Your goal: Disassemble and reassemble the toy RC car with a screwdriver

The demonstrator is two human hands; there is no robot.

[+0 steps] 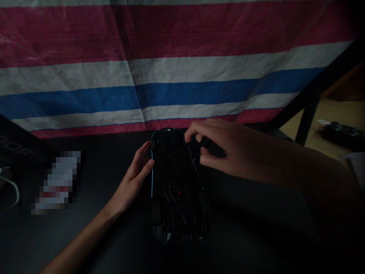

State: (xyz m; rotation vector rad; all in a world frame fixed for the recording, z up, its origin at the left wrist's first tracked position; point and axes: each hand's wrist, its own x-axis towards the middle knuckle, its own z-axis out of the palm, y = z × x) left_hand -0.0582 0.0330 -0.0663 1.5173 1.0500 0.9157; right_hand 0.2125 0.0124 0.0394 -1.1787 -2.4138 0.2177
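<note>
A black toy car (176, 182) with thin blue edging lies on the dark table, its underside facing up. My left hand (137, 171) rests against the car's left side, thumb and fingertips on its edge. Over the car's upper right side, my right hand (213, 148) holds a small screwdriver (204, 143) with a dark handle; its thin shaft points down toward the car's right edge. The dim light hides whether the tip touches the car.
A red, white and blue striped sheet (171, 68) hangs behind the table (99, 236). At left lie a pixelated object (58, 182) and a white cable (17, 190). A black frame post (306, 118) stands at right, with dark items beyond it.
</note>
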